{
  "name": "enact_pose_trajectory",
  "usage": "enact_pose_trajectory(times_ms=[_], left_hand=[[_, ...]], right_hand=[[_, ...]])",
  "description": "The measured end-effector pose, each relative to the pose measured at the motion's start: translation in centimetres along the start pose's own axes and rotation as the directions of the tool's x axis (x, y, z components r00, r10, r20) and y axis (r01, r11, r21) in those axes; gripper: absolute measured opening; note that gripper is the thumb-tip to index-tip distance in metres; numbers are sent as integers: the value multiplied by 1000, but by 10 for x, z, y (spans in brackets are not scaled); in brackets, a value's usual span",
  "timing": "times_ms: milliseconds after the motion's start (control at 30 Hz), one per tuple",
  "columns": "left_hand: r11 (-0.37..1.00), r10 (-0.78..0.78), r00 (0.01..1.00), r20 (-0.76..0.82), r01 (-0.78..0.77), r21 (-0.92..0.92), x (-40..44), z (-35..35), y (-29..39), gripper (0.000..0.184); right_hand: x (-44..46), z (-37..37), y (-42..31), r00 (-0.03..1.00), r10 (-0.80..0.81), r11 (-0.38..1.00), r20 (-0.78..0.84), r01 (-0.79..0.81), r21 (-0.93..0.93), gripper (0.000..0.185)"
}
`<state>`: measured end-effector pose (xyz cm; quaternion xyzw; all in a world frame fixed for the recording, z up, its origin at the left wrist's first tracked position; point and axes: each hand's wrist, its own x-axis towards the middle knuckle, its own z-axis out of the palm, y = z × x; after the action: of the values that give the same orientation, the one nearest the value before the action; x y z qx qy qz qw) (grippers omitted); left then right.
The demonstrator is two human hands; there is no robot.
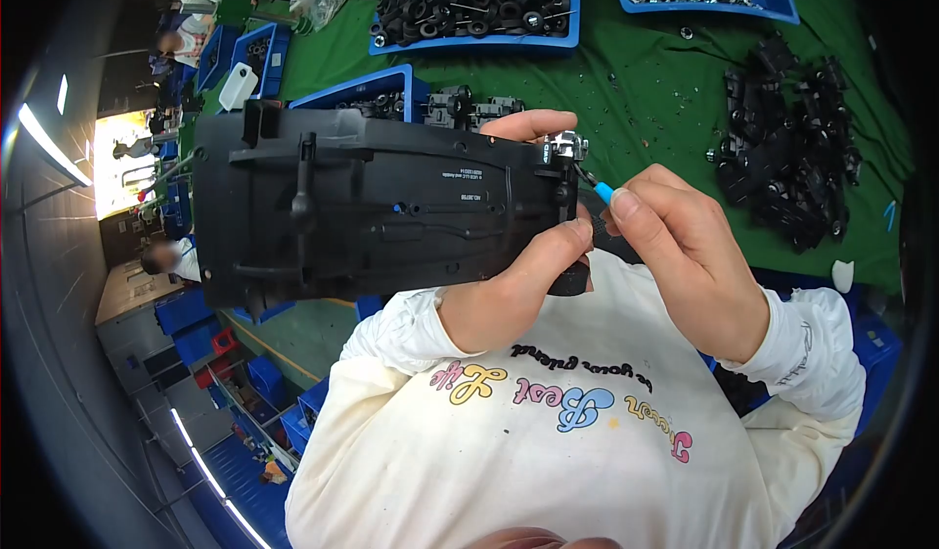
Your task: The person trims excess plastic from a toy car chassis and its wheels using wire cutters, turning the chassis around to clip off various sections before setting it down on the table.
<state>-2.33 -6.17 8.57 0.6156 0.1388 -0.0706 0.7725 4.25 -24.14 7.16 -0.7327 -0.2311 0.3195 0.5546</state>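
Observation:
A large flat black plastic chassis [391, 197] with raised ribs and small print spans the view's middle. My left hand [533, 275] grips its right end, thumb on the near face and a finger showing past the far edge. At that end sits a small silver metal part [567, 145]. In my right hand [690, 255] a thin tool with a light-blue section [603, 192] is pinched between thumb and fingers. The tool's dark tip points at the chassis end, just below the silver part; whether it touches is too small to tell.
Beyond the chassis, a blue bin [474, 40] holds black wheels and another bin [704, 11] holds shiny metal parts. Black assemblies [787, 148] are piled on the green cloth [646, 89] at right. A smaller blue bin [409, 84] stands behind the chassis. People are far left.

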Motion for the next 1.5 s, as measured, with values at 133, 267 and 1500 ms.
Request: enact_pose_trajectory(times_ms=[133, 267, 1500], left_hand=[[998, 45, 999, -20, -44, 50, 1, -1, -4, 59], [990, 62, 997, -41, -56, 132, 2, 0, -3, 58], [927, 164, 983, -79, -127, 353, 5, 7, -11, 59]], right_hand=[[2, 2, 0, 1000, -16, 1000, -2, 16, -19, 33], [4, 8, -3, 989, -71, 996, -131, 77, 43, 37], [17, 7, 9, 976, -201, 954, -82, 176, -243, 35]])
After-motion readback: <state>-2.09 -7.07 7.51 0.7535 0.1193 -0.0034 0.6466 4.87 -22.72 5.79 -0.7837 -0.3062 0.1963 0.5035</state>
